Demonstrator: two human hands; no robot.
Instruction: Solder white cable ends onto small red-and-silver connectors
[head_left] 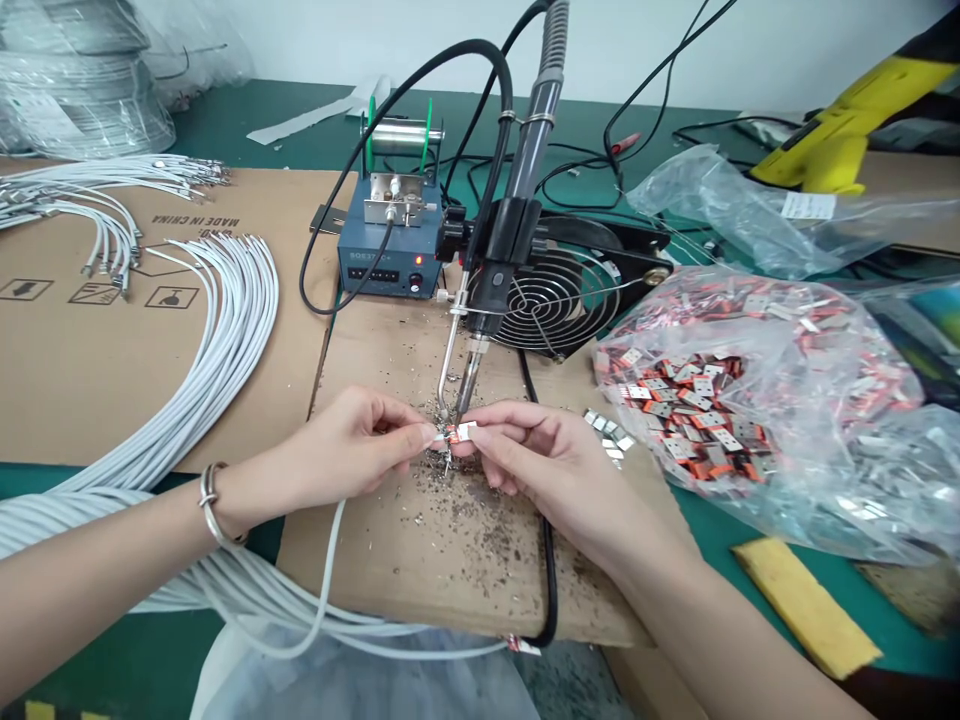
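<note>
My left hand (pixel 367 445) is closed in a pinch on the end of a white cable (pixel 330 560), whose length hangs below the fingers. Opposite it, my right hand (pixel 532 450) pinches a small orange and silver connector (pixel 466 431) between thumb and finger. Cable end and connector meet right under the tip of a stand-mounted soldering iron (pixel 469 380); fingers partly hide the joint. Beside the iron, a thin metal solder feed tube (pixel 448 365) points at the same spot. Solder bits litter the cardboard (pixel 360 560) underneath.
Behind stands a blue solder feeder (pixel 390 250) with a solder spool (pixel 397 135). A fan (pixel 555 300) sits behind the iron. At right lie a plastic bag of connectors (pixel 705 415) and a yellow sponge (pixel 806 605). Bundled white cables (pixel 240 340) lie left.
</note>
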